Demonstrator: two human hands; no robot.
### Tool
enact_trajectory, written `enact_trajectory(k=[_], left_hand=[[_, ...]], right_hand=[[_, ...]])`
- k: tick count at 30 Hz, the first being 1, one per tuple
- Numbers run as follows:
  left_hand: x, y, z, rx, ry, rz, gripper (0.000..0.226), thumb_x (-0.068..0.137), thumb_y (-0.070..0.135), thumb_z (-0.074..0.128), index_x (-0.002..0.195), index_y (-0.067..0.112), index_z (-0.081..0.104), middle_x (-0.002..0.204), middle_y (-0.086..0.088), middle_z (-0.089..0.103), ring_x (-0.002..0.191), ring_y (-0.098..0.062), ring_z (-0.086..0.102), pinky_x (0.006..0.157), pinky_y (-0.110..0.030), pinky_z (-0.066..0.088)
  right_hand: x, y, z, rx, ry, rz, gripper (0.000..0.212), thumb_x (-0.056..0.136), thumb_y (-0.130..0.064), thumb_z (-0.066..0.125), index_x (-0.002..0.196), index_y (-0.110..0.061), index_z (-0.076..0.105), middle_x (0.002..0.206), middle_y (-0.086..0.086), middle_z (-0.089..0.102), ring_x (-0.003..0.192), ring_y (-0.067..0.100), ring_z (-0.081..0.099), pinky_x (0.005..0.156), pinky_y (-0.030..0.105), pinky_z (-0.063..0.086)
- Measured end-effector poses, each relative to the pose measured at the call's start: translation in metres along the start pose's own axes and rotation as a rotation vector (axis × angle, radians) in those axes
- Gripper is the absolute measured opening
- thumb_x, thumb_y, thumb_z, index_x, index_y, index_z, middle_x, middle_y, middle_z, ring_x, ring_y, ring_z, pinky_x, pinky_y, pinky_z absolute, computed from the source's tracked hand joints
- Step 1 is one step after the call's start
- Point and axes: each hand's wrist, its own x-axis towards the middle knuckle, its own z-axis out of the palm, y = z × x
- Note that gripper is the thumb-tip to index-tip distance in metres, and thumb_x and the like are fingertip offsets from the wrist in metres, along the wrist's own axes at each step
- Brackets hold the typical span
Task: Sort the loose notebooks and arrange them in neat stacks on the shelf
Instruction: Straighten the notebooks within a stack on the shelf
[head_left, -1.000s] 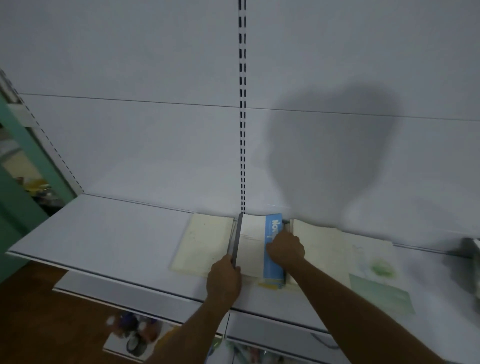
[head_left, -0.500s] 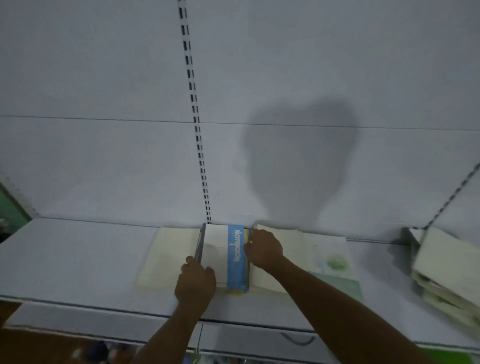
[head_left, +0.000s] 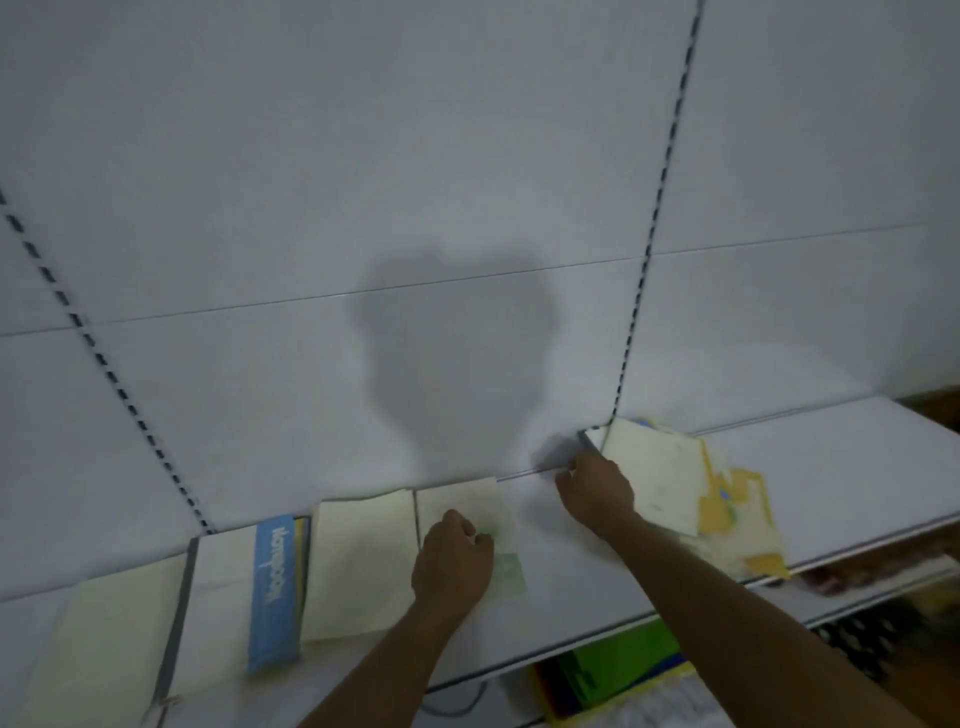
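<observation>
Right hand (head_left: 592, 491) moved to loose pile (head_left: 670, 483); blue-spined notebook (head_left: 275, 592) left.

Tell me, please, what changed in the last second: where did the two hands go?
The right hand left the blue-spined notebook and reached right to the loose pile, gripping its corner. The left hand let go of the grey spine and now rests on the cream notebook. The row on the shelf stayed put.
</observation>
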Motion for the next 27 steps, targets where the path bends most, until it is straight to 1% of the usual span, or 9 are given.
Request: enact_trajectory(k=[3, 6, 10, 12, 16, 20, 22, 24, 27], left_hand=[[-0.003, 0.03, 0.034, -0.005, -0.082, 0.028, 0.025, 0.089, 0.033, 0.053, 0.11, 0.017, 0.055, 0.108, -0.003, 0.064, 0.098, -0.022, 0.061, 0.083, -0.03, 0.049], [-0.004, 0.058, 0.064, -0.019, -0.14, 0.064, 0.03, 0.09, 0.032, 0.053, 0.117, 0.017, 0.054, 0.112, -0.004, 0.064, 0.102, -0.021, 0.061, 0.085, -0.029, 0.049], [0.002, 0.09, 0.096, -0.066, -0.225, 0.108, 0.04, 0.092, 0.029, 0.051, 0.129, 0.015, 0.051, 0.123, -0.006, 0.061, 0.11, -0.021, 0.059, 0.092, -0.028, 0.047], [0.007, 0.102, 0.107, -0.098, -0.242, 0.112, 0.042, 0.093, 0.028, 0.051, 0.131, 0.012, 0.05, 0.127, -0.007, 0.059, 0.113, -0.022, 0.057, 0.093, -0.027, 0.044], [0.017, 0.119, 0.125, -0.096, -0.255, 0.092, 0.047, 0.095, 0.031, 0.05, 0.135, 0.007, 0.048, 0.131, -0.012, 0.057, 0.119, -0.026, 0.054, 0.101, -0.032, 0.043], [0.028, 0.124, 0.136, -0.033, -0.192, 0.033, 0.044, 0.094, 0.035, 0.05, 0.124, 0.001, 0.051, 0.123, -0.016, 0.059, 0.112, -0.03, 0.057, 0.095, -0.035, 0.047], [0.032, 0.125, 0.139, -0.033, -0.195, 0.027, 0.045, 0.093, 0.034, 0.052, 0.124, 0.001, 0.051, 0.123, -0.017, 0.058, 0.112, -0.03, 0.057, 0.094, -0.034, 0.047], [0.036, 0.124, 0.14, -0.052, -0.171, 0.049, 0.039, 0.092, 0.03, 0.056, 0.119, 0.002, 0.055, 0.119, -0.016, 0.061, 0.109, -0.03, 0.058, 0.091, -0.034, 0.047], [0.035, 0.122, 0.138, -0.078, -0.113, 0.079, 0.029, 0.089, 0.026, 0.061, 0.108, 0.005, 0.057, 0.109, -0.013, 0.064, 0.099, -0.028, 0.06, 0.086, -0.035, 0.049]], right_hand=[[0.007, 0.058, -0.023, -0.028, 0.028, 0.114, 0.029, 0.091, -0.028, 0.047, 0.113, -0.011, 0.057, 0.117, 0.009, 0.059, 0.113, 0.029, 0.052, 0.09, 0.034, 0.042], [0.011, 0.103, -0.04, -0.019, 0.052, 0.187, 0.03, 0.09, -0.026, 0.049, 0.114, -0.009, 0.057, 0.117, 0.011, 0.058, 0.111, 0.03, 0.053, 0.086, 0.034, 0.043], [0.019, 0.142, -0.05, -0.046, 0.008, 0.234, 0.041, 0.093, -0.039, 0.046, 0.122, -0.011, 0.053, 0.123, 0.01, 0.054, 0.117, 0.029, 0.05, 0.091, 0.036, 0.044], [0.023, 0.153, -0.051, -0.091, -0.034, 0.234, 0.049, 0.093, -0.047, 0.043, 0.123, -0.009, 0.052, 0.125, 0.012, 0.052, 0.119, 0.03, 0.049, 0.093, 0.038, 0.044], [0.029, 0.159, -0.044, -0.14, -0.071, 0.225, 0.061, 0.09, -0.057, 0.046, 0.122, -0.005, 0.052, 0.131, 0.016, 0.046, 0.121, 0.031, 0.045, 0.094, 0.04, 0.044], [0.031, 0.157, -0.039, -0.098, -0.063, 0.235, 0.06, 0.086, -0.055, 0.055, 0.12, -0.005, 0.051, 0.129, 0.014, 0.045, 0.12, 0.03, 0.045, 0.092, 0.041, 0.045], [0.031, 0.157, -0.039, -0.068, -0.058, 0.253, 0.06, 0.085, -0.053, 0.059, 0.12, -0.005, 0.05, 0.128, 0.013, 0.045, 0.12, 0.03, 0.045, 0.091, 0.04, 0.045], [0.032, 0.156, -0.04, -0.05, -0.066, 0.272, 0.059, 0.084, -0.051, 0.061, 0.12, -0.005, 0.05, 0.128, 0.013, 0.046, 0.12, 0.03, 0.045, 0.091, 0.04, 0.045], [0.032, 0.155, -0.041, -0.026, -0.097, 0.289, 0.058, 0.084, -0.048, 0.063, 0.12, -0.005, 0.05, 0.127, 0.013, 0.046, 0.12, 0.03, 0.045, 0.09, 0.04, 0.045]])
